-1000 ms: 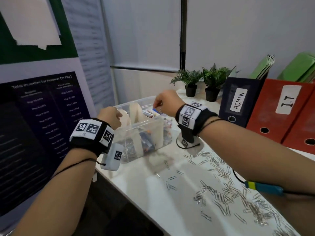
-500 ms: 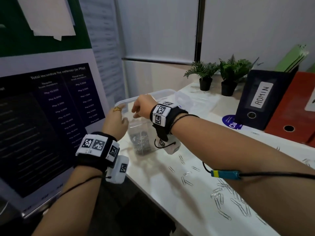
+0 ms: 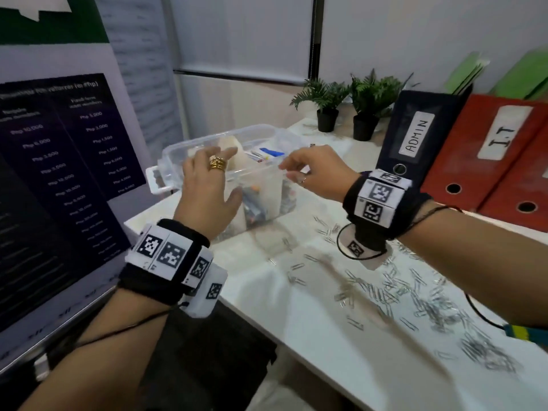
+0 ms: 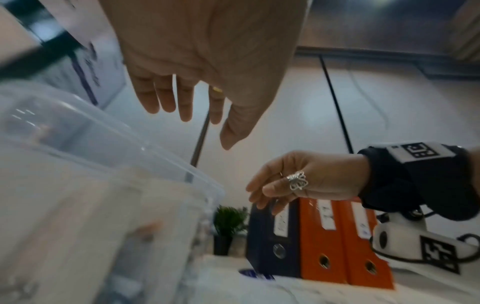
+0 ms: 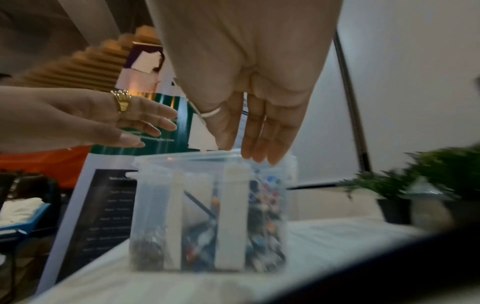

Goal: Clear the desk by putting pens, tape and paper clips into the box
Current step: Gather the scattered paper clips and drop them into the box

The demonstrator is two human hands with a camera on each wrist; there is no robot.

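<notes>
A clear plastic box (image 3: 225,134) stands at the desk's far left corner. White dividers split it, with pens in the middle part and clips (image 5: 148,246) at the left end. My left hand (image 3: 207,185) hovers over the box's near left side, fingers spread and holding nothing. My right hand (image 3: 289,171) reaches to the near right rim, where its straight fingers (image 5: 259,144) point down and their tips touch the rim. Several silver paper clips (image 3: 415,301) lie scattered over the white desk to the right.
A dark binder marked ADMIN (image 3: 415,137) and red binders (image 3: 489,149) stand at the back right. Two small potted plants (image 3: 326,114) sit behind the box. A poster board (image 3: 59,173) rises along the left. The desk's front left edge (image 3: 237,307) drops off.
My right hand has moved from the box's left end to its near right rim. My left hand has spread open over the box. The head view has swung.
</notes>
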